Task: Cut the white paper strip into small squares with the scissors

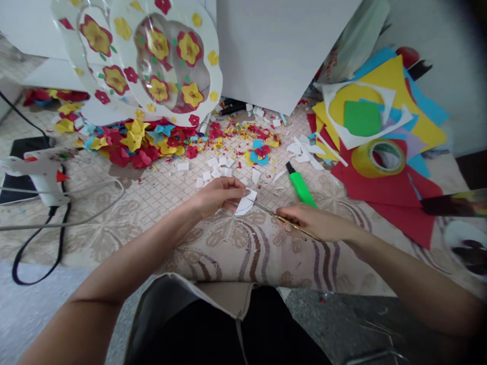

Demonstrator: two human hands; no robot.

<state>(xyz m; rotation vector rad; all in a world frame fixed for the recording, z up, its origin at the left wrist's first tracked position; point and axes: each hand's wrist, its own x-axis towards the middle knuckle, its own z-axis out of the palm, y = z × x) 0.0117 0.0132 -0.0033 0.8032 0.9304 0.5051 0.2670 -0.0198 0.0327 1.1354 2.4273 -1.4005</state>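
Observation:
Between the thumb and fingers of my left hand [220,195] is a small piece of white paper [245,204] with a curved line drawn on it. My right hand [308,220] is closed around the handles of a pair of scissors [266,209]. The scissor blades point left and meet the paper's right edge. Just beyond my left hand lie several small white paper pieces [216,165]. A green marker [300,187] with a black tip rests above my right hand.
Cut paper flowers [140,142] and scraps cover the back of the table. Flower-decorated white frames [163,61] stand behind them. Coloured sheets [395,192] and a roll of tape [378,158] lie at right. A white glue gun [45,175] with its cord sits at left.

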